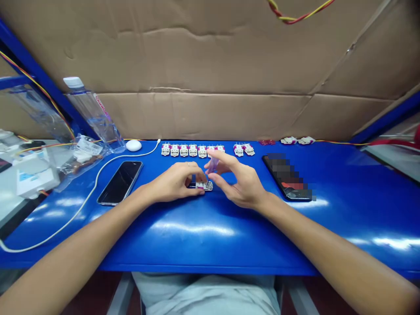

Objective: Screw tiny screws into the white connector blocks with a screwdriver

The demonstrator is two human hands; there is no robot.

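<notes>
My left hand (181, 181) pinches a small white plug-like part (208, 187) flat against the blue table. Between the fingertips of my right hand (241, 181) is a small screwdriver with a clear purple handle (213, 165). Its tip points down onto the white part, and my fingers hide some of both. Beyond my hands, several similar white parts with magenta sides and metal pins (183, 150) stand in a row. A further pair of them (244, 149) sits to the right of that row.
A phone (120, 183) lies on the left, another phone (288, 179) on the right. A white cable (95, 183) curves past a white mouse-like object (133, 145). A plastic bottle (93, 113) leans at back left. Two white parts (297, 140) and red pieces (267, 142) lie by the cardboard wall (210, 113).
</notes>
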